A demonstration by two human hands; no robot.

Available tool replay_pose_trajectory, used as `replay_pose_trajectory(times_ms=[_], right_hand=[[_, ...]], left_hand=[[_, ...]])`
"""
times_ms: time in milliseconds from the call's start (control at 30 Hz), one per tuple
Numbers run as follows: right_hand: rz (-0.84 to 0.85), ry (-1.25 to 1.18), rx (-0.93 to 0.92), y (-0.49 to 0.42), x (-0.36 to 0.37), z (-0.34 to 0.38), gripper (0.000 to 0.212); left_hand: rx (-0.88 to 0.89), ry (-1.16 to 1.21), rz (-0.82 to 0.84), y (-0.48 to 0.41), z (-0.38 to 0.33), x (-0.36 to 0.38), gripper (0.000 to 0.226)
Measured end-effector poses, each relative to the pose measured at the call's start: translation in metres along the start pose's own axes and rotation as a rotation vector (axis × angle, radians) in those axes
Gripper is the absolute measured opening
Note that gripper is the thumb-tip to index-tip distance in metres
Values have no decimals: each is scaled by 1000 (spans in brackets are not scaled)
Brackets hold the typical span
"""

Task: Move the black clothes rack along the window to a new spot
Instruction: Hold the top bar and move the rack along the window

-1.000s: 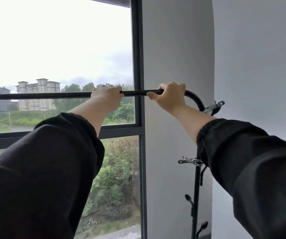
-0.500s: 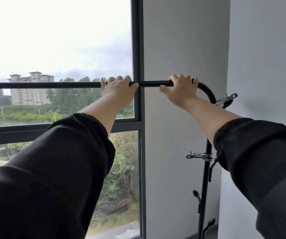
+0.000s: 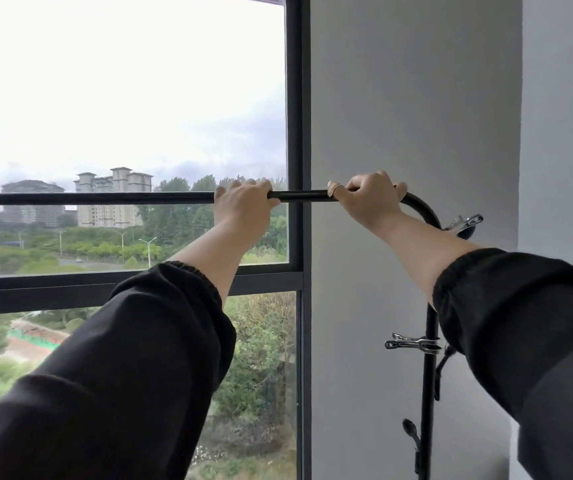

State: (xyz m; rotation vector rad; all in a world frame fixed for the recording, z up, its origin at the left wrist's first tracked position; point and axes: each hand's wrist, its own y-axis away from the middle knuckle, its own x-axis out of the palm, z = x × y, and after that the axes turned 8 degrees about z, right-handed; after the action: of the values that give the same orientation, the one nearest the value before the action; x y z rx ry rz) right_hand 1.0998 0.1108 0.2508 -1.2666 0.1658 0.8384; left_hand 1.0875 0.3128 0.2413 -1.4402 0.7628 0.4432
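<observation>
Glossy black metal rack (image 3: 105, 198)

I can read no text, label, brand, number or sign anywhere in my view, from nine o'clock round to three o'clock.

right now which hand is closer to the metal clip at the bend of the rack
Right. The right hand grips the rack bar just before the bend, close to the metal clip. The left hand grips farther along, in front of the window.

Grey wall (image 3: 413, 133) beside glass showing pale towers (image 3: 113, 195), trees (image 3: 264, 358).
</observation>
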Motion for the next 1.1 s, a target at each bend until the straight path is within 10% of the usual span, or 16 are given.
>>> replay_pose_trajectory(times_ms=[367,600,1100], right_hand=[[-28,270,-125,-17,31,-23,46],[107,323,-279,-2,72,77,46],[84,213,-297,16,161,275,52]], left_hand=[[70,8,-102,-13,17,30,38],[-91,-86,-8,7,105,11,69],[-187,-179,-37,45,290,-34,42]])
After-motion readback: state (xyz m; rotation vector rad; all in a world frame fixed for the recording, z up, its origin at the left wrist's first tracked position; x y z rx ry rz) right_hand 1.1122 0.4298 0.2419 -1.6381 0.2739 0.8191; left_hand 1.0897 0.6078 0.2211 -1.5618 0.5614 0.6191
